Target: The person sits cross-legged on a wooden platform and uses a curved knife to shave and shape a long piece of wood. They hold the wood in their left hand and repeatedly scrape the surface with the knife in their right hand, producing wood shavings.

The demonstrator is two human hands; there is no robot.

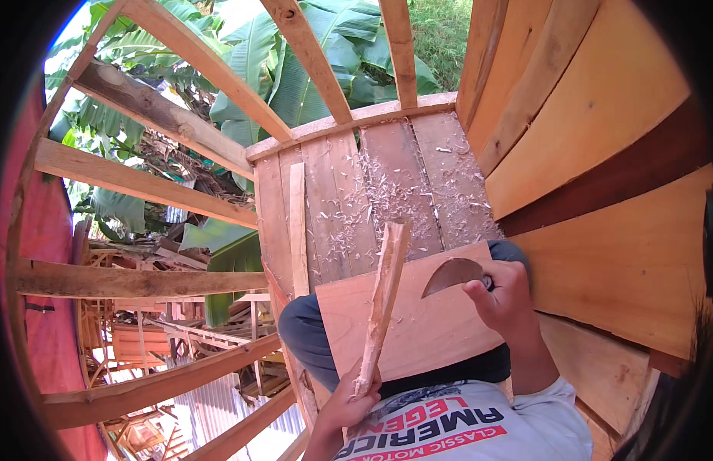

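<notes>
A rough, whittled wooden stick (383, 296) slants up and away over my lap, its lower end gripped in my left hand (350, 399). My right hand (504, 296) is closed around the dark handle of a knife with a broad curved blade (452, 275). The blade points left, apart from the stick. Across my thighs rests a flat wooden board (441, 330), lying beneath both the knife and the stick. A few small shavings dot the board's surface.
Curled wood shavings (395, 188) litter the plank floor (318, 192) ahead. A loose narrow batten (297, 230) lies there on the left. Spaced wooden rails (149, 180) bound the left and far sides; a plank wall (602, 131) rises on my right. Banana leaves (318, 61) hang beyond.
</notes>
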